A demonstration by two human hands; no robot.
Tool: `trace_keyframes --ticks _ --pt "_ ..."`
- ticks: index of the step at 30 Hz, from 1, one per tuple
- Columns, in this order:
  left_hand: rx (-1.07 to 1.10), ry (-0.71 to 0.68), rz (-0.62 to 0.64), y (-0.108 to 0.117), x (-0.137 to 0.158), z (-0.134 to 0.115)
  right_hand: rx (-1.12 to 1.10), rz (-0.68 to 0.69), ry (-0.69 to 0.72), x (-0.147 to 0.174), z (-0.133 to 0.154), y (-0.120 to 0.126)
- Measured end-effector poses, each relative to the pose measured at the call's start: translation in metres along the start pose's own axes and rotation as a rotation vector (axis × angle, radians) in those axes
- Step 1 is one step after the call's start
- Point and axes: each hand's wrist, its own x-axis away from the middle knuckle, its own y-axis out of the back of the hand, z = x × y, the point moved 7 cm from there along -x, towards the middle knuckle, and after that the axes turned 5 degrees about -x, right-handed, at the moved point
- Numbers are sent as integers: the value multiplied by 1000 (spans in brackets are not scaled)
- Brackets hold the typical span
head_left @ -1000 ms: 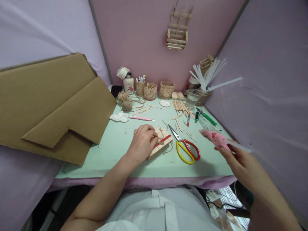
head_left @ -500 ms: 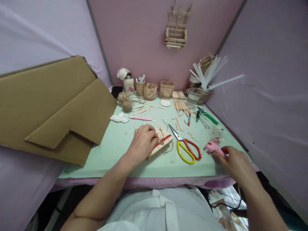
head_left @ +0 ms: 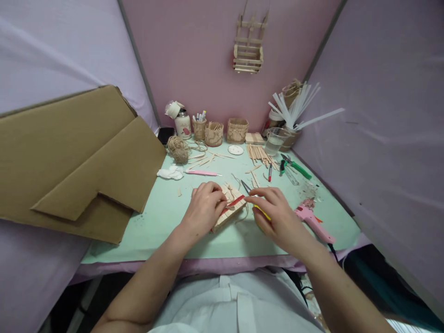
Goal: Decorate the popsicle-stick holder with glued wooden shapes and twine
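Note:
A small box of pale craft sticks (head_left: 229, 219) lies on the table in front of me, with a red ribbon (head_left: 237, 201) across its top and bits of twine. My left hand (head_left: 206, 204) is closed on its left side, fingertips pinched at the ribbon's near end; exactly what lies between them is hidden. My right hand (head_left: 275, 215) is open, thumb and fingers apart, with its fingertips close to the ribbon's far end. Under that hand lie the scissors (head_left: 245, 186), mostly covered. A pink hot glue gun (head_left: 315, 223) rests on the table to the right.
Cardboard (head_left: 86, 162) leans at the left. Twine (head_left: 178, 149), a pink-handled tool (head_left: 202, 173), loose craft sticks (head_left: 258, 153), green pliers (head_left: 300, 169) and a red marker (head_left: 269, 173) lie farther back. A clear cup of water (head_left: 274, 142) stands near white glue sticks (head_left: 294, 108).
My right hand has let go of the glue gun, which now lies on the table, and has moved left over the scissors to the box. My left hand stays on the box.

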Motion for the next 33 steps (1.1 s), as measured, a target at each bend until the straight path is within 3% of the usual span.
trace_keyframes --ticks 4,10,19,33 --pt "3 -17 -18 0 1 0 26 51 28 -14 5 -23" --pt "2 -16 -13 -1 1 1 81 48 33 -18 -1 -32" --pt "14 -32 -28 -1 2 1 93 -19 29 -17 -2 -29" --pt "30 -38 -29 -2 1 2 80 10 42 -18 -1 -34"
